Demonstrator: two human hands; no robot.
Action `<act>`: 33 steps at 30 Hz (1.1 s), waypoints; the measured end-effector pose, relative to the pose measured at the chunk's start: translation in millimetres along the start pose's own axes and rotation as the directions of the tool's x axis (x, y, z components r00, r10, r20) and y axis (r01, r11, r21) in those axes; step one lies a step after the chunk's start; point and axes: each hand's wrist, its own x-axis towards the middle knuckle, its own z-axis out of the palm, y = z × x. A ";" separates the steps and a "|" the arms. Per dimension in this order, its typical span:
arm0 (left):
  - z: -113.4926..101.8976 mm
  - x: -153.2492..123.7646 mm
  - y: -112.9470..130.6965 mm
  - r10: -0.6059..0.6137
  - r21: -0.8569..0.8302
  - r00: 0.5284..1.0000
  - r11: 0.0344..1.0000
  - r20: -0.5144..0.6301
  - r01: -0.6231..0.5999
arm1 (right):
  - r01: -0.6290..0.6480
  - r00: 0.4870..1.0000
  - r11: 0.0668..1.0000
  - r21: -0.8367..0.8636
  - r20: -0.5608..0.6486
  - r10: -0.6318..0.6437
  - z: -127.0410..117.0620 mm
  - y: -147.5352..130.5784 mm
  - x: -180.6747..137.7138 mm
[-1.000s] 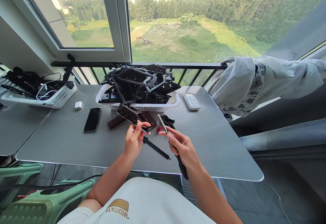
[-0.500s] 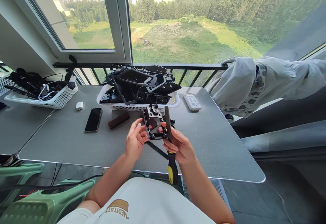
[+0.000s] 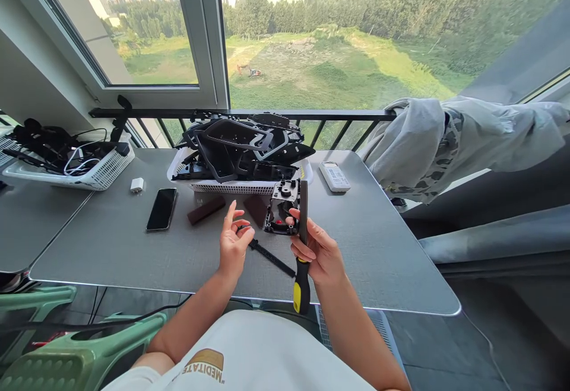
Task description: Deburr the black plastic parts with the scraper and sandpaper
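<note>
My right hand (image 3: 321, 254) is closed around a flat file (image 3: 303, 213) with a black and yellow handle, held upright. Its fingers also hold a black plastic frame part (image 3: 285, 189) against the file's left side. To the left, my left hand (image 3: 234, 242) is open, fingers apart, holding nothing. A long thin black strip (image 3: 272, 257) lies on the table between the hands. Behind it is a dark brown block (image 3: 255, 210), partly covered by the frame part. Another brown block (image 3: 206, 210) lies further left.
A white basket (image 3: 231, 187) heaped with black plastic parts (image 3: 243, 142) stands at the back of the grey table (image 3: 378, 248). A phone (image 3: 161, 209), a white charger (image 3: 137, 185) and a white box (image 3: 334, 177) lie around it. Another basket (image 3: 109, 171) with cables is at far left.
My left hand has let go of the frame part and opened, staying on the left. My right hand has carried the frame part and file slightly right and up.
</note>
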 end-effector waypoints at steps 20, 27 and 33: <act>12.0 -12.9 1.4 -0.216 -0.178 0.948 0.949 0.234 0.260 | -0.061 0.997 0.996 0.070 0.051 0.057 15.3 11.5 -0.7; 8.6 -12.0 14.0 -0.172 -0.324 0.909 0.896 0.380 0.305 | -0.067 0.997 0.998 -0.021 0.045 0.068 16.7 9.8 -3.7; 1.3 -12.2 18.1 -0.140 -0.329 0.947 0.914 0.290 0.236 | -0.076 0.992 0.989 -0.124 0.093 0.088 8.3 -5.4 -17.6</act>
